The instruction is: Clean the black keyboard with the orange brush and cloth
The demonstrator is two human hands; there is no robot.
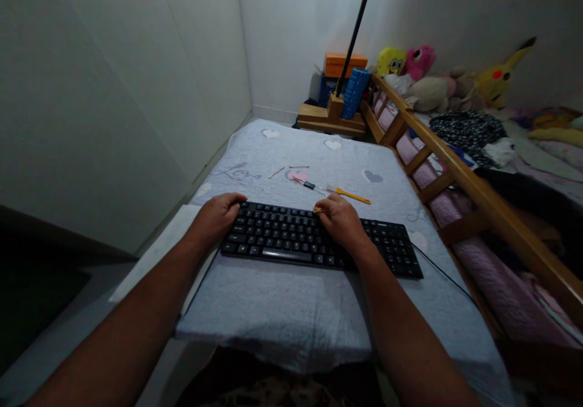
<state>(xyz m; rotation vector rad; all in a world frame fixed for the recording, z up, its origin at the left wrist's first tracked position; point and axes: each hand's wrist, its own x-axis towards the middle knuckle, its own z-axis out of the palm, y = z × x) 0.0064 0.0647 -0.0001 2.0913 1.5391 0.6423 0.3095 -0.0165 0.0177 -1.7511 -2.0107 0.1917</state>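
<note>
In the head view, we see our left hand (pixel 220 214) at the upper left corner of the black keyboard (pixel 277 234), its fingers bent together over the far edge and gripping this corner. Our right hand (pixel 339 217) is above the right-middle part of the keyboard, with the fingers curled and nearly closed; the thumb and finger pinch a small tan piece (pixel 317 210), whose material we cannot tell. The keyboard is of hard plastic, long and rectangular, with square keys and a shiny space bar, and it lies on a soft, wrinkled pale cloth (pixel 291 297) with printed hearts. Beyond it we see two thin sticks (pixel 288 169), a slim tool with a black middle (pixel 309 185) and thin metal wires, and a flat yellow-orange brush (pixel 353 195). At right runs a smooth wooden rail (pixel 449 158).
</note>
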